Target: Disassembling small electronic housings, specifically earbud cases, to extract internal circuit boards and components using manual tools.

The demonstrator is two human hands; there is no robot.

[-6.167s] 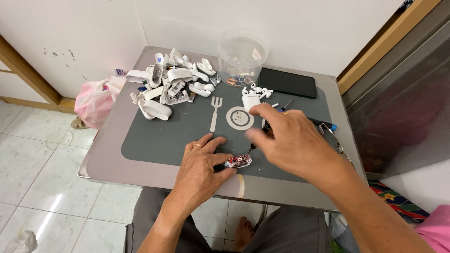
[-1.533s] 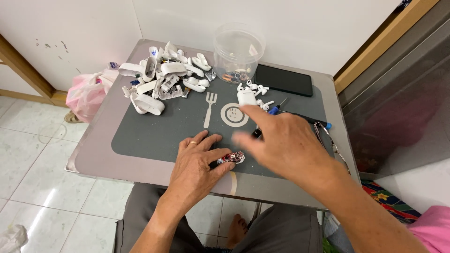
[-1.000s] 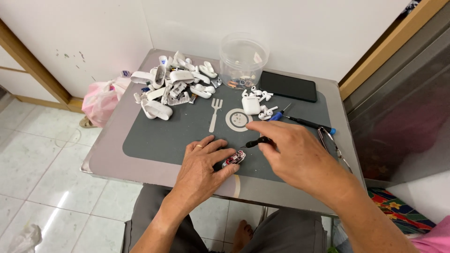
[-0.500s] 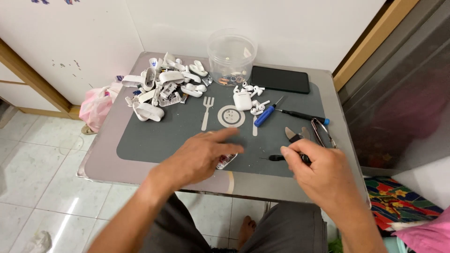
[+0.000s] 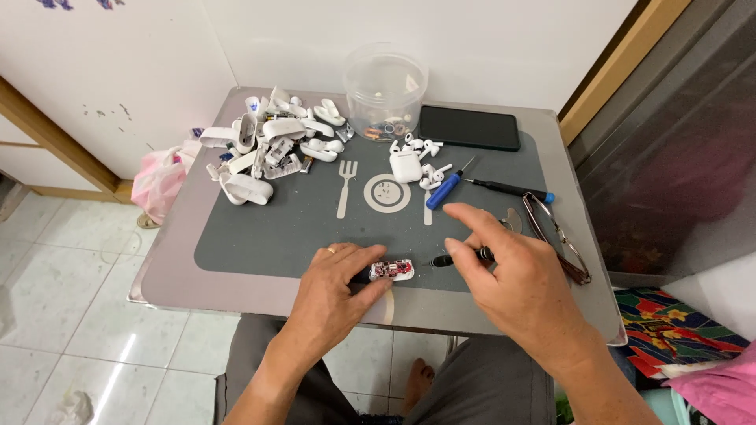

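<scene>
Left hand (image 5: 335,291): flat on mat, fingertips pinning small red-and-white circuit board (image 5: 391,270) so it lies steady, near edge of desk (image 5: 169,260). Right hand (image 5: 520,271): fingers loosely spread, pinching black-handled tool (image 5: 453,257), tip toward board. At 12 o'clock: white earbud case (image 5: 405,166), blue screwdriver (image 5: 442,191). Clear plastic tub (image 5: 386,90): few small parts at bottom. At 10 o'clock: heap of white case shells (image 5: 272,145).

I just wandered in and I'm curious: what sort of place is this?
Probably a home corner used for small electronics repair. On the small table lie a heap of white earbud case parts, screwdrivers and a small circuit board; tiled floor below.
</scene>
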